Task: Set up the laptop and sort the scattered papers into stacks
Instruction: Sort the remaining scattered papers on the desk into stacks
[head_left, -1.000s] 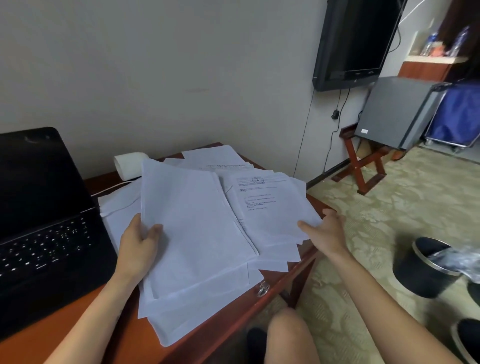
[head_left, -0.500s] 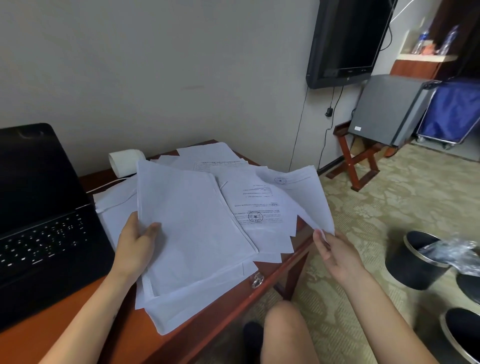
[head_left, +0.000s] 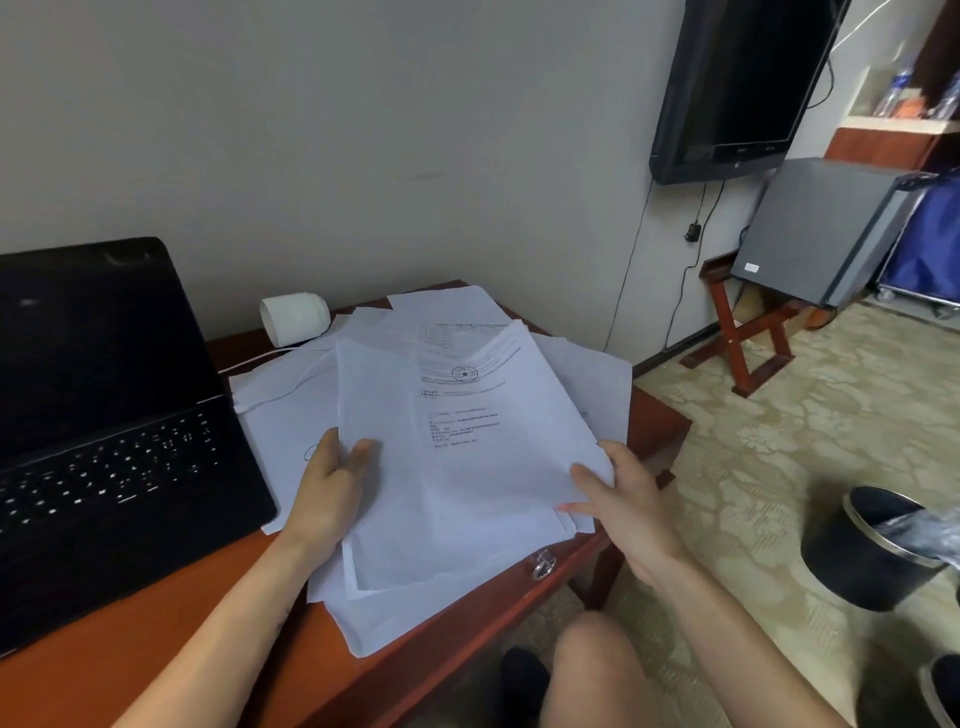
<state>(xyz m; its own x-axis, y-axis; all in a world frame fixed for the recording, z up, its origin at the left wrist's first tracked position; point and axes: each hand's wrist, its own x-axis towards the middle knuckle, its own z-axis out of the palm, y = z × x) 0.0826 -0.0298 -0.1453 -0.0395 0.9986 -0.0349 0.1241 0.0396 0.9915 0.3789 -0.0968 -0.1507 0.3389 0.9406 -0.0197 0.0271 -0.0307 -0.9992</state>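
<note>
Plainly, table (head_left: 156, 649): red-brown wood against the wall; it carries everything, and its right half serves as the sorting ground.
Laptop (head_left: 104, 415): open on the table's left side with its screen dark and upright. It sits out of the paper's way, so the setting-up looks done apart from switching on.
Loose papers (head_left: 597, 384): white sheets overlap in a fan across the right half, just beside the laptop, some poking past the front edge. They are not yet squared into stacks.
Held sheaf (head_left: 457, 493): several sheets with a printed, stamped page on top, lifted at a tilt over the loose ones. I judge this is so that its edges can be evened and the page read.
Left hand (head_left: 327, 493): grips the sheaf's left edge, thumb on top, steadying it.
Right hand (head_left: 623, 504): pinches the lower right corner, thumb over the top sheet. From there it could draw the pages together or peel one off.
Paper roll (head_left: 293, 319): lies on its side at the back by the wall, apart from the sorting.
</note>
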